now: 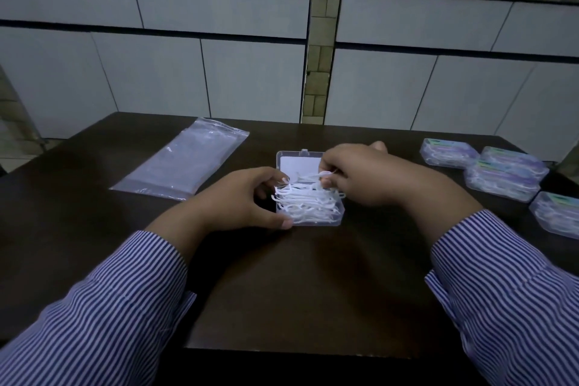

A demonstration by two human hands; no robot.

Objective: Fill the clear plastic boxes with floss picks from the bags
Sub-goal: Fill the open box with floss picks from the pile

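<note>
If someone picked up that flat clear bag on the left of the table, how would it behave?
The clear bag lies flat and looks nearly empty, so it is probably very light. Its thin, wrinkled film would likely droop from a hand. Being glossy, it may slide easily on the dark table.

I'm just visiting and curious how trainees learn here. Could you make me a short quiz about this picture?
1. True or false: the open box holds floss picks.
2. Which side of the table holds the closed boxes? A left, B right.
3. What lies flat to the left of the open box?

Key: 1 true. 2 B. 3 a clear plastic bag.
</note>
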